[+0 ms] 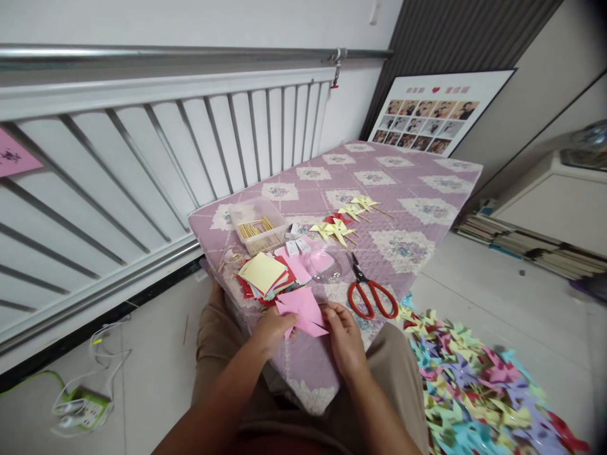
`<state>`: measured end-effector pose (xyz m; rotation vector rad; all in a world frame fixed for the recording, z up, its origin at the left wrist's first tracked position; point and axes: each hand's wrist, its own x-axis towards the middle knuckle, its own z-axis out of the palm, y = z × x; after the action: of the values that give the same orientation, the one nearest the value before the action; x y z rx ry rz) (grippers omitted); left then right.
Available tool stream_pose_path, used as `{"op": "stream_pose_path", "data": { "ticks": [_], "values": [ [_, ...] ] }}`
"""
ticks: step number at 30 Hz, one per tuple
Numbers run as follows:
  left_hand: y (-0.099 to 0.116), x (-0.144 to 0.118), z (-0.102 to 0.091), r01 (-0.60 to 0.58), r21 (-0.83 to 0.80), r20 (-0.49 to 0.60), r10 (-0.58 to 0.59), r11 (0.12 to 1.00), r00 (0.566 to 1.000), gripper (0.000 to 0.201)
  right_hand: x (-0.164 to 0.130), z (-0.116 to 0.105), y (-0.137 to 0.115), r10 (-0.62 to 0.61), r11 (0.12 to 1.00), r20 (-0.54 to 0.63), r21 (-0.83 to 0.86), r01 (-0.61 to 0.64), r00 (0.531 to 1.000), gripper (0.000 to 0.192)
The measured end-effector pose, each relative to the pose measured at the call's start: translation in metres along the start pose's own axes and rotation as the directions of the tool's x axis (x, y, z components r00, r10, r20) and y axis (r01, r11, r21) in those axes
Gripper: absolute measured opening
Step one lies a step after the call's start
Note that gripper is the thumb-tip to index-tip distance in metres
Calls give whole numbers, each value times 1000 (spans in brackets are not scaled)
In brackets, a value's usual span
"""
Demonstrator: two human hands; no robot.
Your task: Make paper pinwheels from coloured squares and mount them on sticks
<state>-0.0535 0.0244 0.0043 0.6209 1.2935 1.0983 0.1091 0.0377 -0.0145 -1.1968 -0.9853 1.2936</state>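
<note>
A pink square of paper, slit in from its corners, is held over the near end of the table. My left hand pinches its left side between thumb and fingers. At the paper's right edge is my right hand, fingers closed together; whatever they pinch is too small to make out. Just beyond lies a stack of coloured paper squares, yellow on top. Red-handled scissors rest to the right, beside a clear plastic dish. Finished paper pinwheels on sticks lie farther back.
A clear box of short wooden sticks stands near the radiator. Small white boxes sit beside it. Many colourful pinwheels are heaped on the floor at right. A power strip with cables lies at lower left.
</note>
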Motion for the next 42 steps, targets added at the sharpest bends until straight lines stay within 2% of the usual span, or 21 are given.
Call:
{"op": "stream_pose_path", "data": {
  "ticks": [1,3,6,10,15,23,31,35,38,40,42],
  "values": [
    [2,-2,-2,-10,52,35,8,999,999,16,0,1,-6,63,997,95,39,-67,993,33],
    [7,-4,-5,-36,138,94,23,990,995,12,-1,3,-17,168,977,271,79,-196,948,31],
    [13,-5,-7,-60,204,140,32,977,990,8,-5,7,-26,242,951,389,87,-297,889,32],
    [25,-7,-5,-139,336,178,82,932,981,13,-10,11,-25,262,949,352,74,-306,899,38],
    [37,-6,-1,-223,426,234,132,877,963,21,-10,12,-23,263,955,313,48,-292,913,35],
    [32,3,-1,-310,530,277,184,790,943,21,-8,11,-14,238,945,273,158,-287,932,40],
    [38,1,3,-301,576,312,137,760,940,23,-7,12,-10,250,959,196,85,-270,948,39],
    [36,1,3,-283,489,315,136,825,939,16,-8,13,-10,255,952,153,130,-275,955,39],
    [23,1,0,-140,321,259,55,937,964,11,-8,15,-9,263,941,102,194,-278,959,36],
    [9,-2,0,-23,56,150,15,998,989,26,-8,15,-10,251,931,51,261,-255,967,35],
    [-4,-9,3,11,-252,36,-2,968,999,39,-8,17,-11,236,916,2,335,-223,972,35]
  ]
}}
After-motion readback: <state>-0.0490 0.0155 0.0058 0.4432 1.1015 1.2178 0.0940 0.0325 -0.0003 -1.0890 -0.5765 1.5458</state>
